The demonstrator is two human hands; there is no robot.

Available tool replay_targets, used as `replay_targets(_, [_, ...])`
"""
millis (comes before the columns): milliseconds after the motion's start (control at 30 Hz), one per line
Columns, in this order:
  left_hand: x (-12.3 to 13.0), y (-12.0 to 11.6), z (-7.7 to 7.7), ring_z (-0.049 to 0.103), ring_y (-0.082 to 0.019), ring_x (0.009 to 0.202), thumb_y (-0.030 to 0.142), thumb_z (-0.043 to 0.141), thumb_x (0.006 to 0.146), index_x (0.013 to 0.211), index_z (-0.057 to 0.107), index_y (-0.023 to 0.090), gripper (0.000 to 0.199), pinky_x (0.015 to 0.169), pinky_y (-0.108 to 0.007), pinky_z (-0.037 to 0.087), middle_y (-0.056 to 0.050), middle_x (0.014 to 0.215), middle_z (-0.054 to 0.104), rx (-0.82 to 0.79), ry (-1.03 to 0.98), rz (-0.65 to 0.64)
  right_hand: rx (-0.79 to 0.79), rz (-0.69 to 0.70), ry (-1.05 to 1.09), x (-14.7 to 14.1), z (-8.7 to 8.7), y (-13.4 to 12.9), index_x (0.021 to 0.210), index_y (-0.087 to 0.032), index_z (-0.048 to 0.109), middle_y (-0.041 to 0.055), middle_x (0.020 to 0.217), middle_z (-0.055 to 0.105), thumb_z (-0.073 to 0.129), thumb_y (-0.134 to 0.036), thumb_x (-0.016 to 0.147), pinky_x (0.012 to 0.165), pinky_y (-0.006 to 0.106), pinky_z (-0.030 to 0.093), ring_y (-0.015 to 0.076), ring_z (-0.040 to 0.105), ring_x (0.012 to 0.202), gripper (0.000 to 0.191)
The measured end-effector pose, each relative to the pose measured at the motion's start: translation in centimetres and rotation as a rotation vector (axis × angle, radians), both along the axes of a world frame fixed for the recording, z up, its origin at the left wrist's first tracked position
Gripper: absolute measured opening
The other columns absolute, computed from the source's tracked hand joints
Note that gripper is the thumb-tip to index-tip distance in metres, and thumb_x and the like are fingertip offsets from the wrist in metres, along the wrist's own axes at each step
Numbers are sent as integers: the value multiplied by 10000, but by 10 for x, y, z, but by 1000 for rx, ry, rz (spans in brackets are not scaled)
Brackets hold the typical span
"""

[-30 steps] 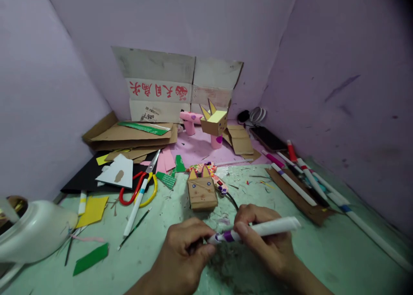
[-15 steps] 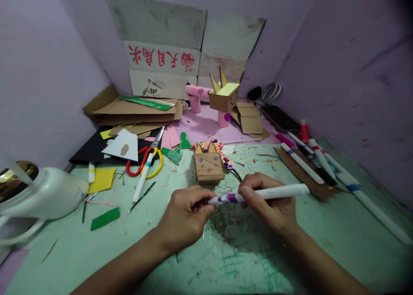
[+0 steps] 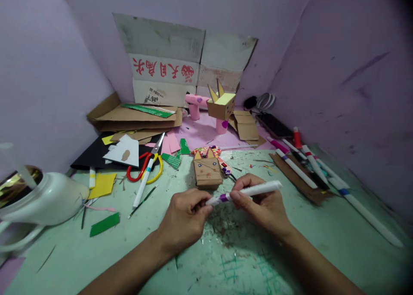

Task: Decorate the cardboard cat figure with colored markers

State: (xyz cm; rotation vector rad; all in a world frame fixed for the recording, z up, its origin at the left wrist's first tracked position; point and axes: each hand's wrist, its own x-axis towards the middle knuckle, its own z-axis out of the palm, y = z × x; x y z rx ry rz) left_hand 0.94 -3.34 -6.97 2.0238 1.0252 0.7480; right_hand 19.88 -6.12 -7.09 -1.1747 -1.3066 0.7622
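Observation:
A white marker with a purple band (image 3: 258, 188) lies across both hands, above the green table surface. Its pale left tip is pinched between the thumb and fingers of my left hand (image 3: 187, 213). Around the white barrel, just right of the purple band, my right hand (image 3: 263, 204) is closed. Just beyond the hands sits a small brown cardboard box with a drawn face and two pointed ears (image 3: 208, 172). Behind that box are patterned glue-gun-like parts (image 3: 225, 166), partly hidden.
Red-and-yellow scissors (image 3: 150, 161) and another white marker (image 3: 143, 185) lie left. A white mug (image 3: 58, 198) stands far left. Markers (image 3: 297, 169) and a phone (image 3: 274, 125) are right. A cat-eared box (image 3: 222, 107) tops a pink stand behind.
My right hand and the marker's barrel have moved left, toward my left hand. The camera view has tilted slightly, so the background sits lower.

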Motion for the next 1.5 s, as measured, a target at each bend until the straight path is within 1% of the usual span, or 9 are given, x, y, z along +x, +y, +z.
replay_targets(200, [-5,8,5,569,-143,615,212,535,775,796,698,168,171,584,-260,420,-18,674,655,-74,30,-14,23,-57,91,13,-7,-16,720,-235,603,-53,497,596,640,-355,855,425,205,403,112,533,433,184])
replay_targets(367, [-6,11,7,531,-137,590,258,562,744,781,698,150,178,558,-255,403,-15,639,634,-284,-6,-24,-55,283,-249,18,-9,-53,823,-244,715,9,741,737,683,-236,833,563,253,522,171,683,644,35])
replay_targets(433, [-5,10,9,516,-128,577,261,566,732,763,691,145,174,544,-246,391,-10,630,623,-332,-40,-26,-46,395,-284,19,-12,-61,906,-253,724,22,846,755,666,-175,844,667,292,559,191,709,761,115])
replay_targets(500, [-4,9,10,499,-121,570,267,572,720,753,689,143,174,538,-242,379,-5,622,610,-359,-62,-20,-35,421,-298,22,-16,-65,939,-253,729,28,857,748,671,-148,840,659,293,561,186,706,762,156])
replay_targets(733, [-4,10,14,509,-127,615,295,581,704,778,697,145,204,578,-254,390,-12,661,626,-377,-75,1,-122,374,-304,29,-18,-58,837,-213,755,27,708,713,674,-232,840,532,234,496,146,662,604,83])
replay_targets(1033, [-4,10,15,491,-134,612,322,576,711,802,707,128,251,574,-268,374,-25,668,620,-368,-31,-1,-185,269,-376,26,-14,-55,632,-191,714,5,569,659,653,-289,827,470,183,431,106,599,498,226])
replay_targets(1233, [-3,9,13,503,-140,617,320,565,715,806,704,134,249,580,-270,382,-24,672,623,-367,-24,-9,-262,241,-324,28,-18,-56,639,-195,733,19,561,664,650,-362,824,459,208,414,126,585,485,263])
replay_targets(1333, [-3,9,12,507,-142,619,306,551,723,799,698,140,234,586,-272,385,-19,664,617,-361,-7,-18,-306,137,-216,34,-13,-53,657,-207,736,12,536,656,647,-420,823,437,212,403,138,578,477,284])
replay_targets(1500, [-4,8,9,553,-156,658,283,548,741,799,705,154,211,620,-280,410,-27,697,639,-292,27,-59,-49,-100,-179,32,8,-43,627,-224,700,-13,504,611,621,-368,849,442,223,409,137,552,463,276])
